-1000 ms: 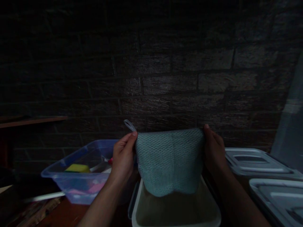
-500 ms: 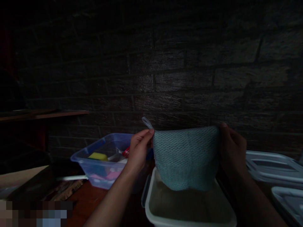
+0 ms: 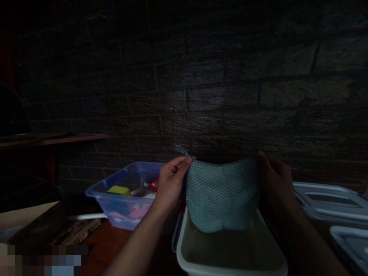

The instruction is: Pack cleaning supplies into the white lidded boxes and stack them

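A teal woven cleaning cloth with a checked black-and-white edge hangs between my two hands. My left hand pinches its upper left corner, where a checked hanging loop sticks up. At the upper right corner my right hand grips the cloth; its fingertips are dim against the dark wall. Below lies an open pale plastic container, and the cloth's lower edge hangs over its far part. The top edge of the cloth sags slightly in the middle.
A translucent blue bin on the left holds a yellow sponge, a red item and pink things. Two clear lids lie on the right. A cardboard box stands far left. Behind rises a dark brick wall.
My hands have come a little closer together, the right one moving left and the left one slightly right. The cloth's top edge, taut before, now sags.
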Demonstrator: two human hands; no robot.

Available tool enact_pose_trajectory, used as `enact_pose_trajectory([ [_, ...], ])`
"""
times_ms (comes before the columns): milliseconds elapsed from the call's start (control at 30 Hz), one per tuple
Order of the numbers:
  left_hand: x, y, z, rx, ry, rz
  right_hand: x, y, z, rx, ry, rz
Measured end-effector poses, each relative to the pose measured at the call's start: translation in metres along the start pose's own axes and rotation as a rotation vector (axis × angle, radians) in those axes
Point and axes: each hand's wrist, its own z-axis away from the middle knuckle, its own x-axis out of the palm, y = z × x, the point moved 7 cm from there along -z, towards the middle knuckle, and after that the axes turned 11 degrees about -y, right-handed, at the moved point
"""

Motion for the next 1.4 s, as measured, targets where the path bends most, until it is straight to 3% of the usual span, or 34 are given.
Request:
enact_pose_trajectory([
  [133,0.009,-0.002,0.004,-0.037,-0.067,-0.041,0.013,-0.02,0.006,-0.112,-0.101,0.147],
  [200,0.019,-0.001,0.007,-0.057,-0.132,-0.095,0.029,-0.035,0.015,-0.183,-0.259,0.106],
  [333,0.047,0.004,0.017,-0.014,-0.307,-0.22,0.071,-0.06,0.046,-0.26,-0.734,-0.007],
  [433,0.058,0.006,0.022,0.0,-0.366,-0.261,0.084,-0.061,0.056,-0.232,-0.834,0.018],
  [567,0.057,-0.003,0.023,-0.111,-0.383,-0.181,0.077,-0.051,0.046,-0.144,-0.725,-0.072],
  [700,0.055,-0.016,0.023,-0.26,-0.508,-0.081,0.052,-0.042,0.028,-0.063,-0.427,-0.171],
  [833,0.041,-0.019,0.019,-0.302,-0.561,-0.113,0.023,-0.038,0.017,-0.053,-0.153,-0.169],
  [1000,0.023,-0.017,0.009,-0.284,-0.539,-0.147,-0.002,-0.028,0.008,-0.02,0.025,-0.233],
  [1200,0.004,-0.009,-0.005,-0.152,-0.276,-0.033,-0.002,-0.013,0.002,0.003,0.036,-0.353],
  [1400,-0.008,0.004,-0.009,-0.102,-0.163,0.057,0.005,-0.006,-0.001,0.026,-0.026,-0.428],
])
